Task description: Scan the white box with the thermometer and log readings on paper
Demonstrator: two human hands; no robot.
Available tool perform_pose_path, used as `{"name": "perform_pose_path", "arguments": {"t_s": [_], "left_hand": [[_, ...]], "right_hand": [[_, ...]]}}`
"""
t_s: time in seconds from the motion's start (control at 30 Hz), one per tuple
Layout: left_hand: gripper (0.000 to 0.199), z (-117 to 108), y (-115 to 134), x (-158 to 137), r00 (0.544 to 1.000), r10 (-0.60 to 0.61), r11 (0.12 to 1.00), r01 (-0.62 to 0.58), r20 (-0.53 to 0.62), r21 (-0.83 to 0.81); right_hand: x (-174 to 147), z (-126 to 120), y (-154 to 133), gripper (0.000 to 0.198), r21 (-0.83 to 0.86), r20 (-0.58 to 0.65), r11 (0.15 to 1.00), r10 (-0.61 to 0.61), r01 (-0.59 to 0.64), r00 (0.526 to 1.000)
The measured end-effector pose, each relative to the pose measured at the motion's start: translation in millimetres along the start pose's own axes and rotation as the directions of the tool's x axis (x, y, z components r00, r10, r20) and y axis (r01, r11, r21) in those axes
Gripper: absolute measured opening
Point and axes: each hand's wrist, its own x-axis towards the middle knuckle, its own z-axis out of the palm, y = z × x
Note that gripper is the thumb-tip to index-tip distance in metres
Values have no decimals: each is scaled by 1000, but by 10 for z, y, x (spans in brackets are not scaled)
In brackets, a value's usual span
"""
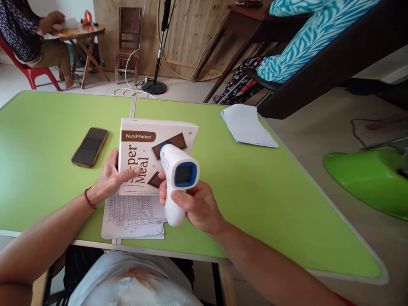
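Note:
My left hand (116,175) grips the left edge of a white and brown NutriMotion box (172,129), its thumb across the front. In my right hand (197,204) is a white infrared thermometer (176,212) with a blue-rimmed dark screen facing me. My fingers wrap round its handle, and its front end points at the box, overlapping it in view; whether they touch I cannot tell. Beneath the box lie handwritten papers (134,216), partly covered. A phone (90,146) in a brown case rests on the table left of the box.
The green table (255,204) spreads around my hands, with white sheets (248,125) near its far right edge. Beyond stand a microphone stand (155,87), a wooden chair (129,53) and two seated people. A green chair (366,180) is at the right.

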Motion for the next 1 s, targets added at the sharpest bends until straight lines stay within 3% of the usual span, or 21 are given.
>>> {"name": "perform_pose_path", "arguments": {"t_s": [0.13,0.23,0.3,0.37,0.43,0.53,0.6,0.63,0.83,0.93,1.0], "left_hand": [[61,-9,6,0,1000,9,999,-9,1,-45],[60,-34,13,26,997,69,991,-72,-34,-112],[59,-77,11,70,989,125,980,-135,-77,-147],[58,-140,3,131,976,182,966,-200,-117,-161],[57,-209,-5,197,963,230,954,-251,-140,-162],[61,-288,-11,283,953,276,937,-295,-125,-185],[65,-316,-29,332,949,303,929,-315,-89,-194],[66,-325,-48,355,949,309,929,-316,-66,-190],[62,-370,-269,480,954,291,947,-278,65,-161],[67,-379,-331,502,952,290,949,-274,95,-154],[67,-374,-329,501,955,277,955,-261,108,-138]], "right_hand": [[26,-46,1,18,-114,-20,982,-157,153,987],[109,-187,2,17,-290,-120,891,-397,350,910],[203,-356,-2,21,-451,-175,824,-457,342,872],[308,-557,-13,34,-614,-175,764,-375,197,911],[401,-743,-22,44,-757,-144,653,-213,31,967],[485,-917,-10,43,-932,-161,320,47,-167,986],[511,-965,20,37,-971,-175,138,140,-194,975],[519,-977,38,35,-978,-173,87,167,-189,971],[512,-998,95,35,-992,-126,-24,196,-124,972],[449,-920,55,38,-997,-49,-62,-10,-50,999],[393,-817,31,28,-999,-36,15,-106,-35,994]]}}
